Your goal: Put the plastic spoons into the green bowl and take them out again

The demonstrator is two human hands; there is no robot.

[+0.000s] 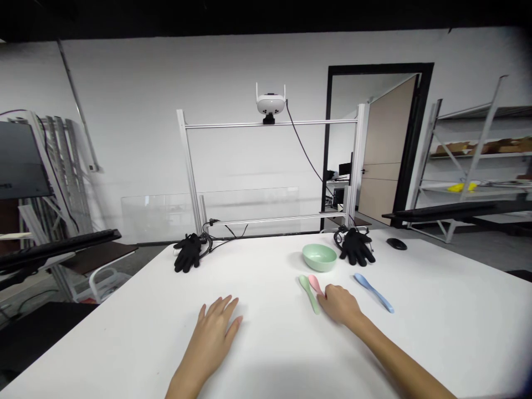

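My right hand (339,305) is closed on the handle of a pink spoon (315,284), whose bowl end points away from me on the white table (266,354). Just left of it lies a green spoon (309,293), close to the pink one. A blue spoon (374,292) rests at a slant to the right of my right hand. Beyond the spoons stands a light green bowl (319,258). My left hand (214,332) lies at the left with its fingers spread, palm down, holding nothing.
Black gloves with cables lie at the back, one on the left (189,252) and another on the right (356,247) beside the bowl. A black mouse (396,244) sits at the far right. Behind the table rises a metal frame (189,166) carrying a white camera-like device (271,103).
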